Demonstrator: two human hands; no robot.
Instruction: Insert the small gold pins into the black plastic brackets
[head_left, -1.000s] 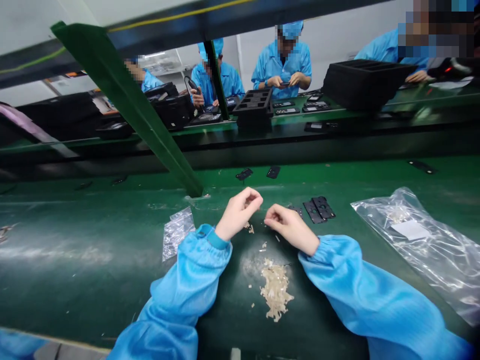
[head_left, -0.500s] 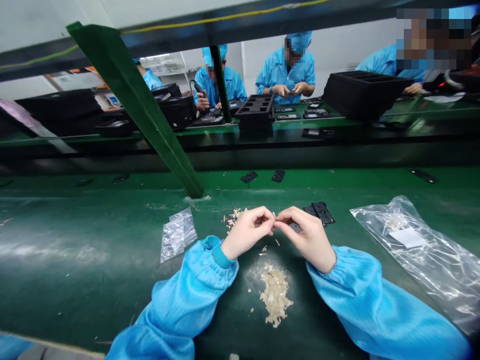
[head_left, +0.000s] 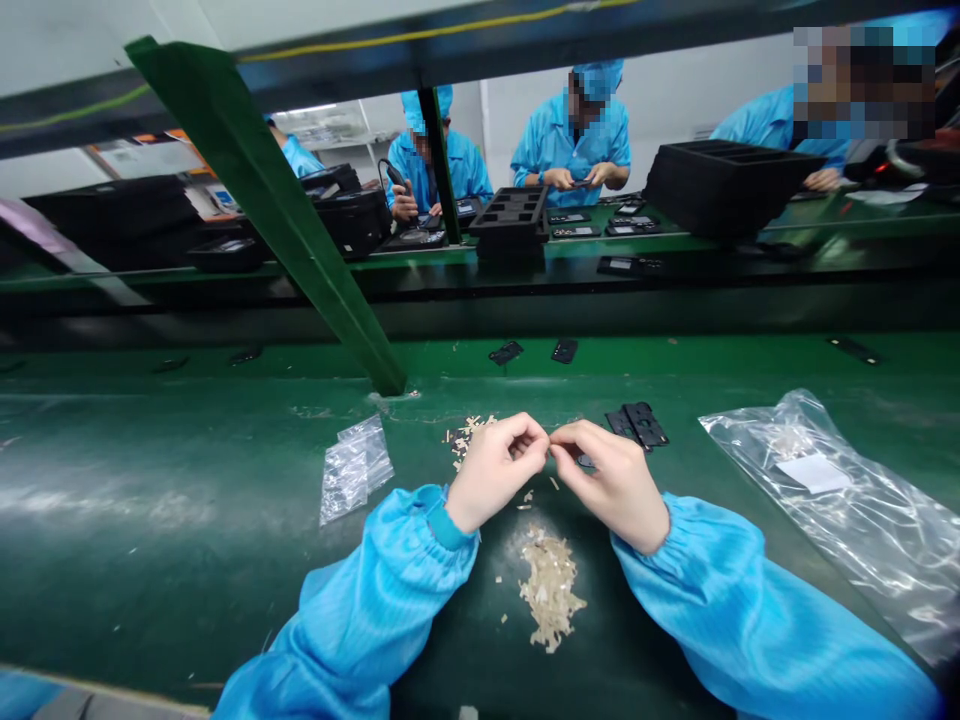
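My left hand and my right hand meet fingertip to fingertip above the green bench. Both are closed in a pinch, and whatever lies between the fingertips is too small to make out. Below them is a pile of thin beige pieces, with a few loose slips between pile and hands. Partly hidden behind my left hand lies a scatter of small pale strips. Just beyond my right hand rest black plastic parts.
A small clear bag lies left, a large clear plastic bag right. A green slanted post stands at the left. Across the bench, co-workers in blue sit behind black trays. Small black parts lie on the far strip.
Both hands stay in nearly the same place, fingertips still together. A pale strip that showed above the fingertips is no longer visible. The view has shifted slightly.
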